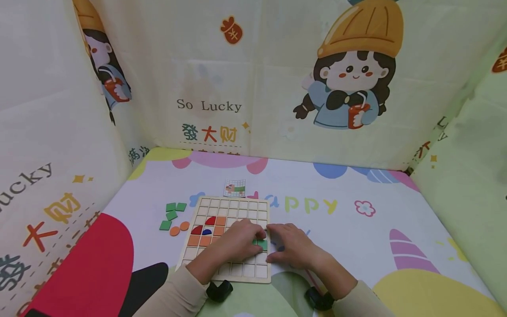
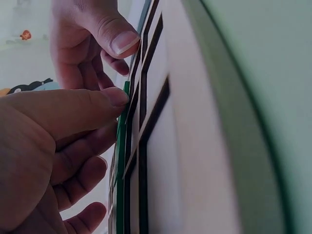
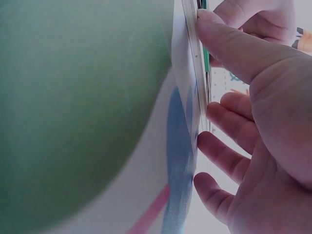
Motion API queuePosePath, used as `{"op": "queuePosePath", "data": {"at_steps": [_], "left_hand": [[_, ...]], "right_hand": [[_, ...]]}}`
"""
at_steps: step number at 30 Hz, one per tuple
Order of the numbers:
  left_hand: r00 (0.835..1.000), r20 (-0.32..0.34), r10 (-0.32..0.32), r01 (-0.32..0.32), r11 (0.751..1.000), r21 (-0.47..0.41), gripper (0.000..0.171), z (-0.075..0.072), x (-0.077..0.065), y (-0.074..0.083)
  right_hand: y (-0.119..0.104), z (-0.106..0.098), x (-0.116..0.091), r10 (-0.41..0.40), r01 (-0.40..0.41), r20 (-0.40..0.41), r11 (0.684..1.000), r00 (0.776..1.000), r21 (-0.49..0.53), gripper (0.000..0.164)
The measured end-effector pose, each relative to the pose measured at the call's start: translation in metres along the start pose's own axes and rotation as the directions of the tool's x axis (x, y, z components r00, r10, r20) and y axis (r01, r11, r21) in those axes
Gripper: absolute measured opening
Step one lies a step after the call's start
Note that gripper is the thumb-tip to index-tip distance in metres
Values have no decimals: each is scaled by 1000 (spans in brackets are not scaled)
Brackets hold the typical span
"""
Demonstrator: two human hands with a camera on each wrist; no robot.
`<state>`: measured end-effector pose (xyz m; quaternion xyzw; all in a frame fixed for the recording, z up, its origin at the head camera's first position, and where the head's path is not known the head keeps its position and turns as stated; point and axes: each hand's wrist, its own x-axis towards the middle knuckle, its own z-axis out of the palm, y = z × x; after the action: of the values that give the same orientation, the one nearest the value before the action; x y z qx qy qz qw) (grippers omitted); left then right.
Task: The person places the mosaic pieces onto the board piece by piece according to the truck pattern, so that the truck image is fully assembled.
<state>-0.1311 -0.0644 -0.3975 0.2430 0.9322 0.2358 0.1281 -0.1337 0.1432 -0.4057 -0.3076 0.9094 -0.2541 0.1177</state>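
A wooden grid board point(image 1: 263, 279) lies flat on the table. My left hand point(image 1: 239, 242) reaches over its right half, thumb and index finger pinching a green square tile point(image 2: 120, 146) at the grid. Green also shows between these fingers in the head view, by the board's right edge; the hand hides the cells beneath it. My right hand point(image 1: 295, 246) touches that edge with its thumb and fingertips, fingers loosely extended. Left of the hands, red rounded pieces point(image 1: 211, 220), orange squares point(image 1: 220, 221) and a blue half-round piece point(image 1: 207, 231) sit in the grid.
Several loose green squares point(image 1: 171, 215) and two orange discs point(image 1: 174, 231) lie left of the board. A small picture card point(image 1: 235, 188) lies beyond its far edge. Printed cloth walls point(image 1: 277, 145) enclose the table's back and sides.
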Motion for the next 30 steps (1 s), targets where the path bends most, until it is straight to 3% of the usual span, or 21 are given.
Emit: {"op": "queuePosePath", "data": {"at_steps": [16,25,30], "left_hand": [[1000,-14,-2,2,1000,-19,30,-5,-1,0],[993,-91,-74,66,994,-92,31,-25,-19,-11],[987,-140,-81,71,995,-76,29,-37,-34,-26]], "right_hand": [[0,-1,1,3,-3,2,1000,1000,9,76],[1,2,2,20,-20,7,1000,1000,-4,77],[0,3,2,31,-31,13,1000,999,1,77]]}}
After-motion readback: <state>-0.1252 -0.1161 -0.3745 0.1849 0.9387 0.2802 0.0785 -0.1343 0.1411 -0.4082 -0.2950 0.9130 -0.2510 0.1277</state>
